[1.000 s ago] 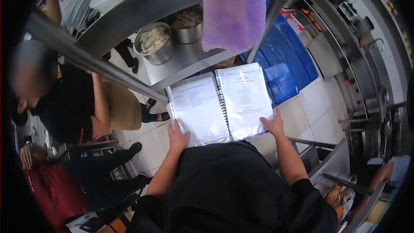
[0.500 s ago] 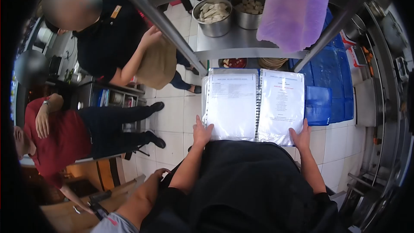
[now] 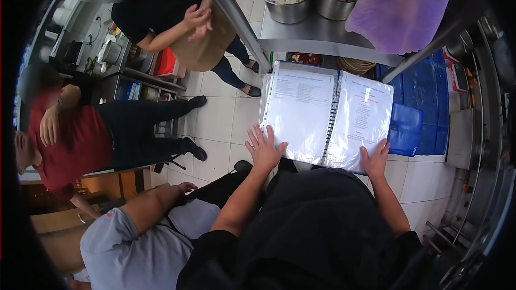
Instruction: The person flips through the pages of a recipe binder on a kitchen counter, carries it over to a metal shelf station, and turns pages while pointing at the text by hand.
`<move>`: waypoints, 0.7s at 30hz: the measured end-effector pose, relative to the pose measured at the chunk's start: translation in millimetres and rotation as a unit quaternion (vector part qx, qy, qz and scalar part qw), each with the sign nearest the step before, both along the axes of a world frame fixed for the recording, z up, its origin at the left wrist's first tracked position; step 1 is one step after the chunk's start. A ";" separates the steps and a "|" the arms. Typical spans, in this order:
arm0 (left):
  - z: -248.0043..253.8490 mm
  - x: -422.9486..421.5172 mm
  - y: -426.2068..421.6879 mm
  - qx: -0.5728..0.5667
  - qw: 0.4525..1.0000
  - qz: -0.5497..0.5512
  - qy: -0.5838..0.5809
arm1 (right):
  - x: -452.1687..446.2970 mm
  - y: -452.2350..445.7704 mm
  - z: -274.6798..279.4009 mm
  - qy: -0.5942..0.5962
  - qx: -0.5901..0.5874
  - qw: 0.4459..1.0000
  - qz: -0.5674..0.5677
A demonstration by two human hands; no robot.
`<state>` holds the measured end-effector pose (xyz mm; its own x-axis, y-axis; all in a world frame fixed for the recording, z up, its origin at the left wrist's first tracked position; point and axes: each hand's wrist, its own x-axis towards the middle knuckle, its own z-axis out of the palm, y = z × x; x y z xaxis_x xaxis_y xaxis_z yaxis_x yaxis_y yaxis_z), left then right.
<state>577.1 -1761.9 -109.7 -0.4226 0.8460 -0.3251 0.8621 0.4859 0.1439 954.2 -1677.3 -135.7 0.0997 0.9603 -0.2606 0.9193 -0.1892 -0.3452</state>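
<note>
An open ring binder (image 3: 331, 118) with printed sheets in clear, shiny plastic sleeves lies in front of me, against the lower part of a metal rack. My left hand (image 3: 266, 150) is at its lower left corner, fingers spread, with the thumb reaching over the page edge. At the lower right corner my right hand (image 3: 376, 158) grips the binder, thumb on top of the right page; the undersides of the fingers are hidden. Black dividers or rings run down the middle between the two pages.
Metal pots (image 3: 286, 0) of pale pieces stand on the steel shelf (image 3: 322, 37). A purple cloth (image 3: 403, 13) hangs at the upper right, near blue bins (image 3: 422, 107). Three people are at the left: one in an apron (image 3: 201, 48), one in red (image 3: 70, 134), one in grey (image 3: 140, 241).
My left hand has spread its fingers and shifted further over the left page's edge. The view has turned left, showing more of the person in grey. The aproned person's hands have come together.
</note>
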 end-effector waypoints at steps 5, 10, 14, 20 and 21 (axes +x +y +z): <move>6.6 -2.6 4.9 -0.009 1.000 -0.024 -0.015 | -6.8 2.1 4.9 -0.056 -0.013 0.998 0.015; 12.2 3.4 6.8 0.029 0.998 -0.064 -0.005 | -14.1 2.6 9.6 -0.097 -0.024 0.995 0.027; 43.6 14.4 16.6 0.085 0.979 -0.136 -0.123 | -14.4 2.3 10.8 -0.124 -0.026 0.991 0.032; 88.4 42.2 47.4 0.052 0.885 -0.283 -0.366 | -15.0 4.3 11.2 -0.117 -0.009 0.992 0.040; 89.6 44.9 52.8 0.063 0.864 -0.311 -0.391 | -14.7 4.5 10.6 -0.120 -0.010 0.992 0.042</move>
<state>622.0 -1709.1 -20.1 0.4339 0.8798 -0.1941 0.5653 -0.0981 0.8190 939.4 -1672.8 -125.1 0.0809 0.9629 -0.2573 0.9873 -0.1128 -0.1119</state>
